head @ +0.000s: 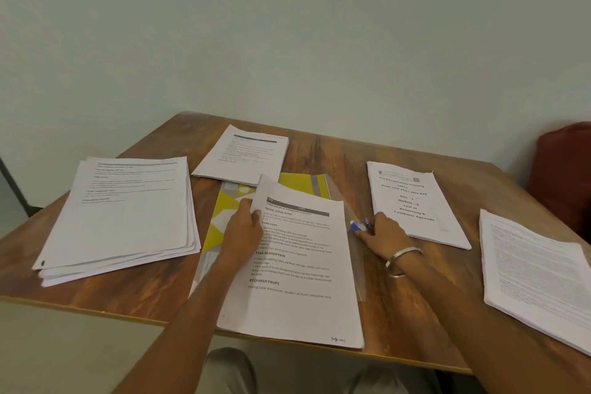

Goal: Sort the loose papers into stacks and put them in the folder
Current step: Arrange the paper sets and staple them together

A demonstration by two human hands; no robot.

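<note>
Wooden surface [319,150] with rounded corners – pale plain wall [287,25] behind. Dark red cushioned seat [563,169] at far right (partly cut off by frame edge).

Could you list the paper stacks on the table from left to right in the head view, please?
Large fanned stack → far small stack → centre stack on the folder → Pre Examination Training booklet → right-edge stack.

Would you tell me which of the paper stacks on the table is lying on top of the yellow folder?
The middle stack, gripped at its upper left corner by the left hand; the other four lie directly on the table.
</note>
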